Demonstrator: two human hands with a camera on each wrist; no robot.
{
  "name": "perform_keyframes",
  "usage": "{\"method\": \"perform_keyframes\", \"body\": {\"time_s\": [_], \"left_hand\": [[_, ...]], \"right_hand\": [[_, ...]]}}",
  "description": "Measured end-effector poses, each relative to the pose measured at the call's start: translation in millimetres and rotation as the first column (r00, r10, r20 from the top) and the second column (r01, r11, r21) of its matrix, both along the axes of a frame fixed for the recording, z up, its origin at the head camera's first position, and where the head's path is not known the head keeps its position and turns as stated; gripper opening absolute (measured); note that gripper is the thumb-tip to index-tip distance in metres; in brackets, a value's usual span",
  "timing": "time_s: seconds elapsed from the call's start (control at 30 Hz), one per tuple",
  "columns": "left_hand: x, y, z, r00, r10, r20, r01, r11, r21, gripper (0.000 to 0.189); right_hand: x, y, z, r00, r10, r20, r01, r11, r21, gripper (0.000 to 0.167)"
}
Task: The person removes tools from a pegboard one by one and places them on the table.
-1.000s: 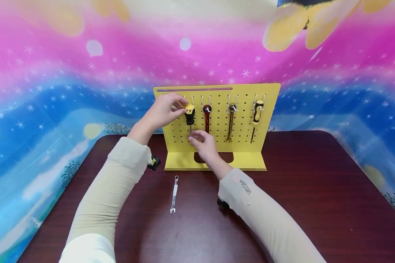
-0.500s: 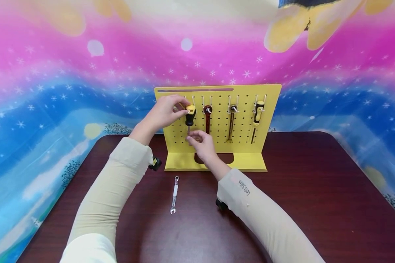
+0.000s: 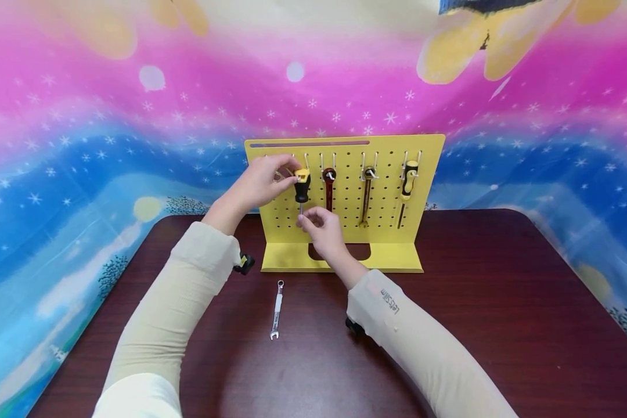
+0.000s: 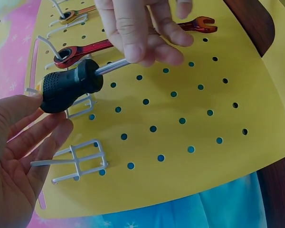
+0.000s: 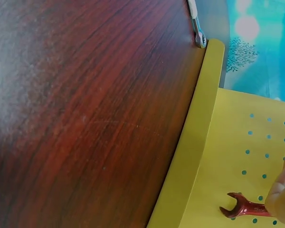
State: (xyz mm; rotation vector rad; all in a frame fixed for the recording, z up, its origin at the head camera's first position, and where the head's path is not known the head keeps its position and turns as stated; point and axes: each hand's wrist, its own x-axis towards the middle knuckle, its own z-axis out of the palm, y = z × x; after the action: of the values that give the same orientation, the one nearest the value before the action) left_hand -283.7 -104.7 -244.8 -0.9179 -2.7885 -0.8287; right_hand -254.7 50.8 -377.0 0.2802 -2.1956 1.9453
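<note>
A stubby screwdriver with a black handle and yellow end is held upright, tip down, before the yellow pegboard. At the handle's top end, my left hand pinches it between thumb and fingers. My right hand pinches the metal shaft lower down; its fingers hide the tip. In the left wrist view, a white wire hook shows behind the handle, and another bare hook sits beside my left fingers. A red wrench hangs beside the screwdriver, partly behind my right hand.
A brass-coloured wrench and a yellow-black screwdriver hang farther right on the board. On the dark wooden table, a silver combination wrench lies in front of the board's base. A patterned cloth hangs behind.
The screwdriver's shaft tilts slightly left and comes back nearly upright, its handle a touch lower. Both hands keep their grip, and the wrench on the table stays put.
</note>
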Motion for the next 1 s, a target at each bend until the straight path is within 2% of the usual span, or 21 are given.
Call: {"method": "perform_keyframes", "body": {"time_s": [0.27,0.53,1.0], "left_hand": [[4.7,-3.3,-2.6,0.998,-0.031,-0.048,0.030,0.999,-0.020,0.026],[10.1,-6.8,-2.3,0.996,-0.058,-0.065,0.057,0.998,-0.019,0.029],[16.8,-7.3,-1.7,0.997,-0.043,-0.063,0.043,0.999,-0.014,0.037]], "right_hand": [[9.2,0.7,1.3,0.993,0.047,-0.106,-0.037,0.995,0.096,0.016],[18.0,4.1,7.6,0.987,0.072,-0.142,-0.046,0.983,0.179,0.014],[26.7,11.0,12.4,0.981,0.088,-0.170,-0.044,0.967,0.250,0.013]]}}
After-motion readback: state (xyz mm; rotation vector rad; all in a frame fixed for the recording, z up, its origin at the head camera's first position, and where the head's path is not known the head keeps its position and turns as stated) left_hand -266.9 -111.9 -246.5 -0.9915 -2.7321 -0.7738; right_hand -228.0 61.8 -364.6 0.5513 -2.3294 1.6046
